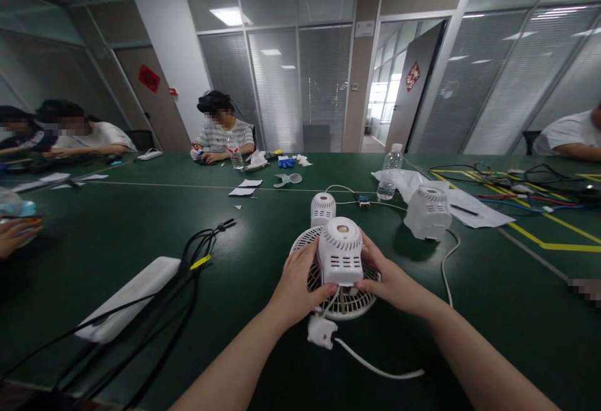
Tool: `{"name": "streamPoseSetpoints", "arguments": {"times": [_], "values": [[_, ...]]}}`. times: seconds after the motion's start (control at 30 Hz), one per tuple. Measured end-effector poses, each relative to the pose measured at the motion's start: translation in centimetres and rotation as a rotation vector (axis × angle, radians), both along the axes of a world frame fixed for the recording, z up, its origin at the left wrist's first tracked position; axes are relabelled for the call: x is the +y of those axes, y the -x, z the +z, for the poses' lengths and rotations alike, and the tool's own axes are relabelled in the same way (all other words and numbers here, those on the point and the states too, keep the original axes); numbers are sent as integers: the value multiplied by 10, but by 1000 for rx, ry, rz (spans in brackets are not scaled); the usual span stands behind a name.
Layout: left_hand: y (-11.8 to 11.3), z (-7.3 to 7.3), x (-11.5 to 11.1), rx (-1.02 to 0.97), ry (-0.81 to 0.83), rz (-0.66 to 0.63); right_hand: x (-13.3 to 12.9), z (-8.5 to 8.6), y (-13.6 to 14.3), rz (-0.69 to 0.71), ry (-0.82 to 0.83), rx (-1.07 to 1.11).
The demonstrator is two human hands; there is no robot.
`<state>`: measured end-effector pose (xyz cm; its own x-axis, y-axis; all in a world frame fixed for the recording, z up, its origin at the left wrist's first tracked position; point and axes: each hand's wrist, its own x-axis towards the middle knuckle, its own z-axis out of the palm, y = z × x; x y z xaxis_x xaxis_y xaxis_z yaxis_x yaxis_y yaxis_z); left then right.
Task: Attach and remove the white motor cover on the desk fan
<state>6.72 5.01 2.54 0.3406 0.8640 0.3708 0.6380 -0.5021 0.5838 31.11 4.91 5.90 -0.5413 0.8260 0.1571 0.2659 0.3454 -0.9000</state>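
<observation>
A white vented housing (342, 254) with a round spot on top sits over a round white fan grille (357, 306). My left hand (300, 283) grips its left side, with the thumb at the lower front edge. On its right side my right hand (382, 273) is wrapped round it the same way. A smaller white vented part (323, 209) stands just behind. In front of the grille lies a white block-shaped piece (322, 331), beside a white cable (375, 367) that trails right.
A white power strip (129, 298) and black cables (188, 273) lie left. Another white housing (428, 211), a clear bottle (389, 173) and paper (479, 211) are at right. Beyond are pliers (288, 179), blue gloves (286, 162) and a seated person (223, 129).
</observation>
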Motion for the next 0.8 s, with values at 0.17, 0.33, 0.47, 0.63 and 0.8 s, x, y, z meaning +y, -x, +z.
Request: {"name": "streamPoseSetpoints", "arguments": {"times": [0.17, 0.33, 0.47, 0.63, 0.8], "values": [[-1, -4, 0, -21, 3, -12, 5, -7, 0, -19, -55, -14], [-3, -6, -1, -20, 17, 13, 6, -6, -1, -13, -54, -26], [-5, -5, -1, -16, 24, 25, 5, -5, -1, -26, -69, -58], [-5, -6, 1, -8, 13, 15, 4, -10, 1, -94, -110, -74], [-5, -10, 3, -10, 7, 39, 4, -14, 4, -130, -145, -60]]}}
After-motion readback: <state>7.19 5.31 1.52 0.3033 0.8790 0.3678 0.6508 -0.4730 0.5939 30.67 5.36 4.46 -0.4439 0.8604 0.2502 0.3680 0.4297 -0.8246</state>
